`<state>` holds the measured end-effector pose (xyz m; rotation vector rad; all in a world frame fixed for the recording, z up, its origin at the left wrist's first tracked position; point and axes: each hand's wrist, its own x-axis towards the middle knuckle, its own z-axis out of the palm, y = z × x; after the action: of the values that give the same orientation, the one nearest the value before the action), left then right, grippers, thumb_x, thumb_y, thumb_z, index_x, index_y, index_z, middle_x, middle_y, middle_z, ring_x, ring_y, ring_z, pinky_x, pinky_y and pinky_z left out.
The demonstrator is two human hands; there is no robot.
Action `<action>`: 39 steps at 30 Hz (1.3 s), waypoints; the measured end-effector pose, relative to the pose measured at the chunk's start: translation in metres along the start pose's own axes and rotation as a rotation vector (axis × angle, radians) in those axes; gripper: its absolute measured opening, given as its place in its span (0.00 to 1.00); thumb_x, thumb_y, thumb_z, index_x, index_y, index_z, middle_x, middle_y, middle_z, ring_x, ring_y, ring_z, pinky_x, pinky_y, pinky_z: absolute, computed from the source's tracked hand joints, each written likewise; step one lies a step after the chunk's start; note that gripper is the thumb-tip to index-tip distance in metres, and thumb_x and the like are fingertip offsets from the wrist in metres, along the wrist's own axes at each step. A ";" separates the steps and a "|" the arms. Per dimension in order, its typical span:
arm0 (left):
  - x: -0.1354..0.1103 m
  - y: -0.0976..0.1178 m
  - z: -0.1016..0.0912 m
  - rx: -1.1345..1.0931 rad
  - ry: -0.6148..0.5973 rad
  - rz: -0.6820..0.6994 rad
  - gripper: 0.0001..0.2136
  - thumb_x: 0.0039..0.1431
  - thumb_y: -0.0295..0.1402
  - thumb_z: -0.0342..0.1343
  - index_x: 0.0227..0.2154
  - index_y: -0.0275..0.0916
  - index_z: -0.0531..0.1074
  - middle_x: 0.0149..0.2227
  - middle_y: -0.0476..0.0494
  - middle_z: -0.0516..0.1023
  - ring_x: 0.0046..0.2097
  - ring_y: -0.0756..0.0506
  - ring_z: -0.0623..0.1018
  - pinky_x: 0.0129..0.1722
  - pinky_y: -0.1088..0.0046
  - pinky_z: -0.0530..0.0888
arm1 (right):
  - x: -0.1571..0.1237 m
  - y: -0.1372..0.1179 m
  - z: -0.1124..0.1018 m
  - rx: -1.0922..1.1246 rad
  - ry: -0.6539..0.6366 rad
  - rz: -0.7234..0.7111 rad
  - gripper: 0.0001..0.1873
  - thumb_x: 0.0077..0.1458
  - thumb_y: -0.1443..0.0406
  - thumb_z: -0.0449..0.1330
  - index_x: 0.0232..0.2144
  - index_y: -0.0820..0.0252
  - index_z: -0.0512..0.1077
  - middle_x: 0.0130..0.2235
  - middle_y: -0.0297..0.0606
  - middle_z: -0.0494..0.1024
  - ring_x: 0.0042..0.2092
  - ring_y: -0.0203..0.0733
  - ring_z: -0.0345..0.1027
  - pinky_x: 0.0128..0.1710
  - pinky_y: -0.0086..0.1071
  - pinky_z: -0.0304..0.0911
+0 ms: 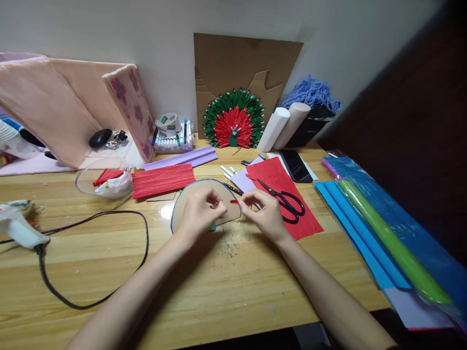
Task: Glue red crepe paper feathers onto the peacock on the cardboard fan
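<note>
Over the half-round cardboard piece with a blue-marked edge, my left hand has its thumb and fingers pinched together; what they hold, if anything, is hidden. A bit of green shows under that hand. At the cardboard's right end, my right hand pinches with thumb and forefinger at a small red paper strip. Just behind the right hand, black-handled scissors lie on a red crepe paper sheet. A dark pen lies at the cardboard's far edge.
A glue gun with a looped black cord lies left. Folded red crepe paper and a clear bowl sit behind it. A green-and-red peacock craft leans on cardboard at the back. A phone and rolled papers are right.
</note>
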<state>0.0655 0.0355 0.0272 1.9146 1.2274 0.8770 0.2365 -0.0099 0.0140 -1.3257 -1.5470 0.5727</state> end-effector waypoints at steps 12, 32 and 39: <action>0.003 0.004 0.009 -0.272 -0.246 -0.151 0.15 0.51 0.44 0.53 0.27 0.34 0.73 0.28 0.43 0.76 0.31 0.48 0.73 0.32 0.73 0.68 | 0.000 0.004 0.004 0.217 -0.020 0.080 0.06 0.48 0.64 0.62 0.31 0.59 0.72 0.32 0.37 0.76 0.34 0.39 0.71 0.36 0.33 0.68; 0.003 0.007 0.007 -0.338 -0.194 -0.082 0.10 0.49 0.39 0.57 0.27 0.36 0.72 0.30 0.45 0.77 0.32 0.49 0.74 0.35 0.72 0.70 | 0.001 0.004 0.005 0.277 -0.022 0.145 0.13 0.46 0.63 0.64 0.36 0.58 0.69 0.35 0.38 0.75 0.36 0.39 0.71 0.38 0.33 0.68; 0.005 0.003 0.006 -0.415 -0.214 -0.141 0.11 0.51 0.40 0.55 0.28 0.35 0.72 0.30 0.45 0.76 0.32 0.49 0.74 0.35 0.73 0.69 | 0.001 0.003 0.005 0.319 -0.026 0.182 0.13 0.46 0.62 0.64 0.35 0.58 0.67 0.33 0.36 0.72 0.35 0.36 0.70 0.35 0.30 0.68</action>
<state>0.0729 0.0379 0.0274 1.5262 0.9537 0.7608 0.2337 -0.0068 0.0098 -1.2203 -1.2978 0.9138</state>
